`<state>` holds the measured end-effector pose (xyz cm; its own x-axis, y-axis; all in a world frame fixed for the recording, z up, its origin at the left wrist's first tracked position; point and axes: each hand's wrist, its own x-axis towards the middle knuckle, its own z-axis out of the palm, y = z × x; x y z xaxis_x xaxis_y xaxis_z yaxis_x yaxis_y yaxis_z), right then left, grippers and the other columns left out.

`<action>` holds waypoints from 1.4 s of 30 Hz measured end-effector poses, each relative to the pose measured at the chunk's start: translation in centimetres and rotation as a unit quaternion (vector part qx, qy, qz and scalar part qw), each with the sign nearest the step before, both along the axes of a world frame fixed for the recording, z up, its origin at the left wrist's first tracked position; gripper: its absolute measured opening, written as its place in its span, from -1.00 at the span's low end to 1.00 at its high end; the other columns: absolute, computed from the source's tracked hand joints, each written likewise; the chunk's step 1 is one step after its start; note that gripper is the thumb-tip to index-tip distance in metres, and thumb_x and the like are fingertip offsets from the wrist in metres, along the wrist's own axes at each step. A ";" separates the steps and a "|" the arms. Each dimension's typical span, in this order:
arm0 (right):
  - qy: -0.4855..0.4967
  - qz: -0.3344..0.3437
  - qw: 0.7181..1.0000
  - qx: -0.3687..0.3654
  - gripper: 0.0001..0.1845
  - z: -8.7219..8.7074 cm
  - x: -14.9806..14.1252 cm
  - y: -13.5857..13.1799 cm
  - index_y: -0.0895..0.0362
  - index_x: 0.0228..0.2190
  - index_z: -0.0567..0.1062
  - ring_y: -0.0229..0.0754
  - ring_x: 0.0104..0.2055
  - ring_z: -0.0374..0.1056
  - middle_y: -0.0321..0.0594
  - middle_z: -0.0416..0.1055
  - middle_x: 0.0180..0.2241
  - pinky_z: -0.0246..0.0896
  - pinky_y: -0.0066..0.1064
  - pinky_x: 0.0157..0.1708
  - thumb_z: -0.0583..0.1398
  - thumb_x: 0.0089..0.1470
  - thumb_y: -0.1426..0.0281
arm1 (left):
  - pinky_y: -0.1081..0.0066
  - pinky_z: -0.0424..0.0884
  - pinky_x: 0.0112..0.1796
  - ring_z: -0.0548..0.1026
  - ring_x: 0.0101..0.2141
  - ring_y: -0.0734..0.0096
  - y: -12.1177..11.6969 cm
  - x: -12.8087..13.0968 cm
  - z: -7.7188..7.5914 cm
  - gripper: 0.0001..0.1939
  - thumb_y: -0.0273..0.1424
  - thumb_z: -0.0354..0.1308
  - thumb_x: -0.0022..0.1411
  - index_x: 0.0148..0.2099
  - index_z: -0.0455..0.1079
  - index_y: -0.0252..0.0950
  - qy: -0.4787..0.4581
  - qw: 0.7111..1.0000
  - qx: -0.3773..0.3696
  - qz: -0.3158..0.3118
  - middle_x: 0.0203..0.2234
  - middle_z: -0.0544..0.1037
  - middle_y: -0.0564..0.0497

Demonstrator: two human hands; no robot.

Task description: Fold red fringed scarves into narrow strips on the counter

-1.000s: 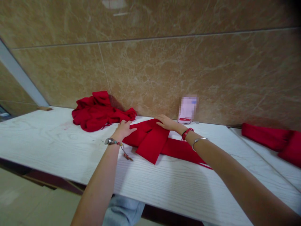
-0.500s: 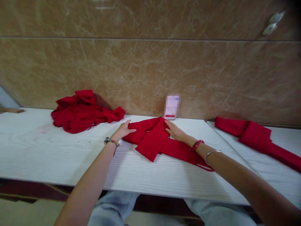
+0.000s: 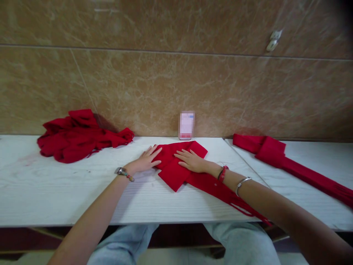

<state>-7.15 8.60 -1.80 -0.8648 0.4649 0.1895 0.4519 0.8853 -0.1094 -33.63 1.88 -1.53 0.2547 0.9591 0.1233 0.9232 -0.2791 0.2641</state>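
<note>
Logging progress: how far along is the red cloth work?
Looks done: folded cloth, at right. In hand: crossed cloth, left hand and right hand resting on it. Probably left to do: crumpled pile, far left; piece count unclear.

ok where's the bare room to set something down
Front left tabletop, between crumpled red cloth, left forearm and front edge; back right, between rightmost folded cloth and wall. Crowded centre: left hand and right hand on middle folded cloth, phone behind.
</note>
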 end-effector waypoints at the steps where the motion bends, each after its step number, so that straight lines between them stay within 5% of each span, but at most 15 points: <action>1: -0.004 -0.008 1.000 -0.009 -0.47 -0.3 -0.3 -0.2 0.11 0.18 0.09 0.02 0.26 -0.14 -0.03 0.01 0.22 -0.18 0.13 0.14 -0.12 0.22 0.21 | 0.00 -0.02 0.10 -0.16 0.23 -0.05 -0.2 -0.1 -0.1 -0.40 -0.20 -0.04 0.23 0.28 -0.04 -0.16 0.021 0.999 -0.037 0.012 0.28 -0.16 -0.17; 5: 0.023 -0.016 1.000 -0.001 -0.47 0.7 -0.5 -1.1 0.16 0.16 0.13 0.03 0.26 -0.13 -0.01 0.03 0.21 -0.16 0.09 0.14 -0.03 0.19 0.28 | -0.11 -0.03 0.06 -0.15 0.22 -0.18 -0.7 -0.3 0.8 -0.43 -0.18 0.03 0.17 0.22 0.10 -0.07 0.061 0.996 -0.064 0.013 0.27 -0.11 -0.14; 10: 0.071 0.041 0.996 0.028 -0.65 3.8 -3.7 -4.4 0.25 -0.06 0.40 -0.11 -0.02 0.29 -0.01 0.39 -0.06 0.18 -0.30 -0.02 0.05 0.14 0.39 | 0.32 0.19 0.01 0.32 -0.03 0.24 -1.2 -0.6 3.4 -0.67 -0.47 0.13 -0.01 -0.13 0.43 -0.21 0.070 0.989 -0.005 -0.130 -0.07 0.40 -0.05; 14: -0.006 0.063 0.996 0.063 -0.74 2.4 -6.4 -6.6 0.24 -0.31 0.53 -0.09 -0.22 0.37 -0.03 0.47 -0.28 0.24 -0.30 -0.19 0.07 0.13 0.39 | 0.38 0.28 -0.17 0.38 -0.24 0.32 -1.4 -0.3 3.3 -0.78 -0.59 0.02 -0.02 -0.32 0.39 -0.26 0.130 0.984 0.016 -0.124 -0.31 0.44 -0.02; 21: 0.039 0.087 0.991 0.092 -0.73 -0.7 -6.6 -6.2 0.18 -0.26 0.53 -0.12 -0.17 0.33 -0.10 0.46 -0.24 0.19 -0.27 -0.10 0.04 0.16 0.40 | 0.39 0.28 -0.19 0.36 -0.24 0.33 -2.2 -1.5 1.7 -0.83 -0.57 -0.05 0.14 -0.34 0.35 -0.28 0.171 0.974 0.077 -0.128 -0.33 0.43 -0.05; 26: 0.065 0.102 0.991 0.047 -0.73 0.7 -6.0 -6.2 0.18 -0.22 0.53 -0.14 -0.13 0.33 -0.10 0.45 -0.19 0.19 -0.29 -0.05 0.07 0.13 0.42 | 0.39 0.28 -0.13 0.37 -0.23 0.36 -2.3 -2.4 1.6 -0.75 -0.62 -0.07 0.08 -0.33 0.39 -0.27 0.100 0.983 0.047 -0.149 -0.36 0.47 -0.02; 30: 0.137 0.053 0.988 0.040 -0.64 2.9 -3.6 -4.9 0.16 -0.03 0.41 -0.08 0.05 0.21 -0.05 0.33 0.01 0.06 -0.16 0.08 0.02 0.17 0.36 | 0.41 0.30 -0.11 0.39 -0.22 0.41 -2.5 -2.5 1.9 -0.69 -0.62 -0.12 0.09 -0.27 0.40 -0.26 0.006 0.994 0.048 -0.097 -0.33 0.47 0.00; 34: 0.089 0.029 0.995 0.044 -0.55 2.8 -1.9 -3.9 0.15 0.08 0.28 0.02 0.20 0.00 -0.03 0.17 0.15 -0.07 0.03 0.12 -0.03 0.20 0.29 | 0.26 0.14 0.08 0.22 0.07 0.30 -2.6 -1.0 1.3 -0.65 -0.42 -0.15 0.27 0.04 0.29 -0.27 -0.011 0.990 0.131 -0.044 0.04 0.31 -0.12; 38: 0.003 0.051 0.999 0.004 -0.53 0.6 -2.2 -4.8 0.11 0.13 0.21 0.01 0.24 -0.08 -0.09 0.12 0.17 -0.14 0.06 0.14 -0.12 0.23 0.28 | -0.01 -0.08 0.12 -0.19 0.24 0.11 -2.7 0.1 -0.5 -0.48 -0.28 -0.17 0.31 0.28 -0.07 -0.20 0.093 0.995 0.020 -0.028 0.28 -0.15 -0.12; 42: 0.014 0.038 0.999 -0.017 -0.50 0.2 -1.6 -5.1 0.10 0.17 0.13 0.01 0.27 -0.19 -0.13 -0.01 0.23 -0.22 0.05 0.17 -0.13 0.23 0.25 | -0.05 -0.13 0.12 -0.29 0.25 0.10 -2.7 -0.8 -1.2 -0.46 -0.21 -0.23 0.33 0.31 -0.19 -0.12 0.113 0.992 -0.051 -0.016 0.29 -0.30 -0.07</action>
